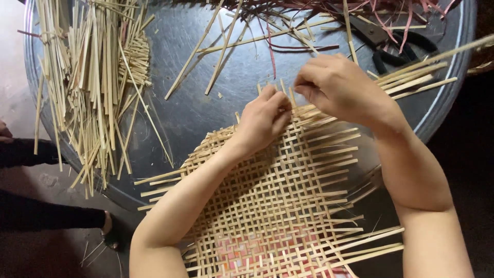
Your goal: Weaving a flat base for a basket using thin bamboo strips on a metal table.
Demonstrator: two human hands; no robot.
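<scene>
On the near edge of the round dark table, the woven bamboo mat looked largely done, with only its far edge left loose. The left hand pressed curled there; the right hand pinched a strip. Spare bamboo strips lay left, black pliers beyond.

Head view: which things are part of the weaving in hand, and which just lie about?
In use: woven strip mat; left hand pressing on it; right hand pinching a strip at its far edge.

Lying about: loose strip pile; black shears; reddish strips; round dark table.
</scene>
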